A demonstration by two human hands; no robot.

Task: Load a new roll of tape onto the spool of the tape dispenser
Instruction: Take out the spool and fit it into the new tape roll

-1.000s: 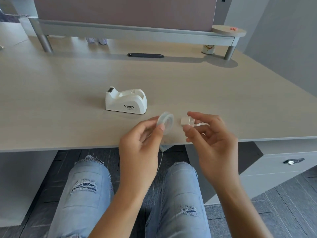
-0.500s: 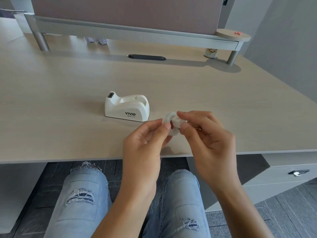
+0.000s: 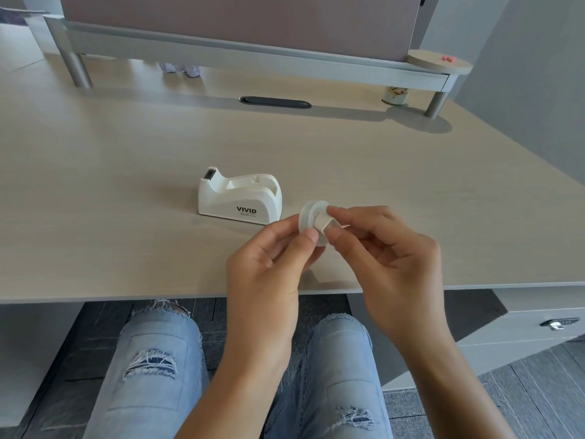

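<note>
In the head view, just right of the white tape dispenser (image 3: pixel 240 198) on the desk (image 3: pixel 110 198), the left hand (image 3: pixel 266 274) pinches the clear tape roll (image 3: pixel 311 217) while the right hand (image 3: pixel 392 248) grips the white spool (image 3: pixel 324 224), pressing it into the roll's core. The seating step looks under way; next, the loaded spool needs lowering squarely into the dispenser's empty cradle.

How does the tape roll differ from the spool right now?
The tape roll is a clear, see-through ring; the spool is opaque white and smaller. The left hand pinches the roll's rim, while the right hand pinches the spool at the roll's centre hole. Both are held above the desk.
</note>
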